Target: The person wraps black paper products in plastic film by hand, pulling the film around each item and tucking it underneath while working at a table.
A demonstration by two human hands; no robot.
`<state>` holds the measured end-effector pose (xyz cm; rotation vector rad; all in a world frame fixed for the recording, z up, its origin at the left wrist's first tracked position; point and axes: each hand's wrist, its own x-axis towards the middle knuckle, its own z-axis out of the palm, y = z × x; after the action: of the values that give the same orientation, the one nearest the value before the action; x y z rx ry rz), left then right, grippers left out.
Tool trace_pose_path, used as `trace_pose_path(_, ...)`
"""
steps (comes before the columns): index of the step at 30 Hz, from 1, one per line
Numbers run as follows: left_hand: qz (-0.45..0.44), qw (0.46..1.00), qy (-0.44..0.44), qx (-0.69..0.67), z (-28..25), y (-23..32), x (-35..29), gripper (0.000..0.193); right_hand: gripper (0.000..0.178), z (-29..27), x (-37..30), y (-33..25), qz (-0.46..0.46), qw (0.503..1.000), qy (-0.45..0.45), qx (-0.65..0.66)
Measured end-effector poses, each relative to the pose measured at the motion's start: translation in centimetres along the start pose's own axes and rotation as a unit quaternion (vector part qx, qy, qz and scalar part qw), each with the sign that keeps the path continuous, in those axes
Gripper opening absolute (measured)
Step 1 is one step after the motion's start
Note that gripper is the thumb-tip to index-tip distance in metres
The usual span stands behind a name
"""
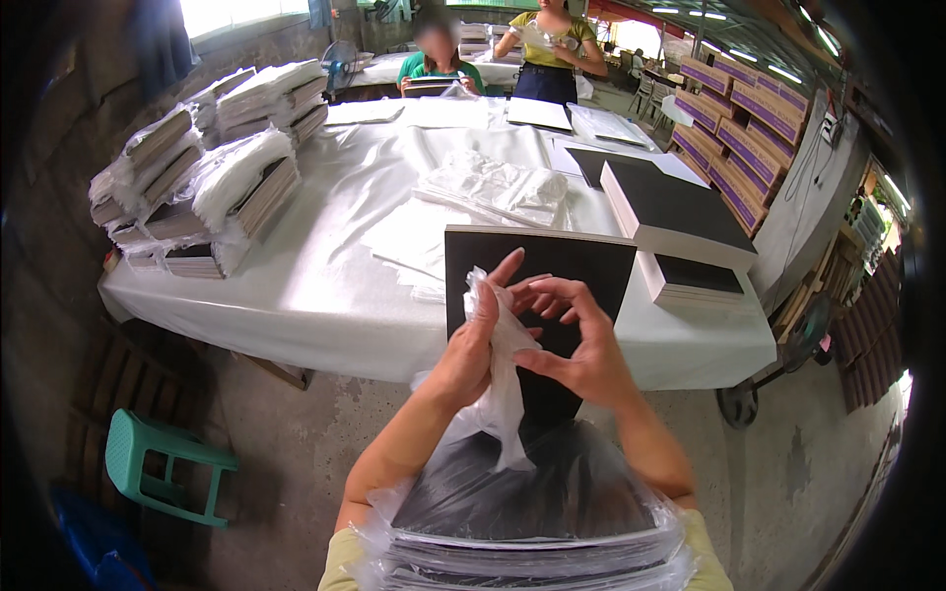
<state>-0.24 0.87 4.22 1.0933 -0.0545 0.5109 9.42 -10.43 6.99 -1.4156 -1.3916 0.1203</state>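
Observation:
Bunched white translucent plastic [506,386] hangs from my left hand [473,345], which is closed on it with the thumb pointing up. My right hand [581,340] faces it from the other side, fingers curved and apart, its thumb against the plastic. Behind both hands a black panel [601,271] with a pale edge stands tilted at the table's near edge; its lower part is partly covered. Below my wrists a stack of black panels wrapped in clear plastic [532,497] lies close against my body, between my forearms.
White plastic sheets [493,187] lie mid-table on a white cover [335,335]. Wrapped stacks [241,187] rise at left; thick black panels [680,207] lie at right. Two people work at the far side. A green stool [168,458] stands on the floor at left, cartons [739,128] behind right.

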Motion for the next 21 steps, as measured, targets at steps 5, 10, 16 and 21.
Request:
trace_pose_path(5,-0.058,0.991,-0.034,-0.116,-0.7,-1.4,-1.6,0.066,0.032,1.6,-0.9,2.7,0.041,0.994,0.049,0.086)
trace_pose_path(10,-0.154,0.981,0.097,-0.067,-0.1,-1.5,-2.2,0.043,0.014,1.4,-1.6,4.1,0.058,0.995,0.081,0.027)
trace_pose_path(16,-0.118,0.976,0.137,-0.118,-1.5,-3.3,-1.9,0.023,0.030,0.7,-1.7,4.7,0.071,0.983,0.157,0.066)
trace_pose_path(21,-0.069,0.990,0.124,-0.019,-0.8,-3.8,-1.8,0.028,0.047,0.9,-1.3,2.4,-0.018,0.982,0.162,-0.094)
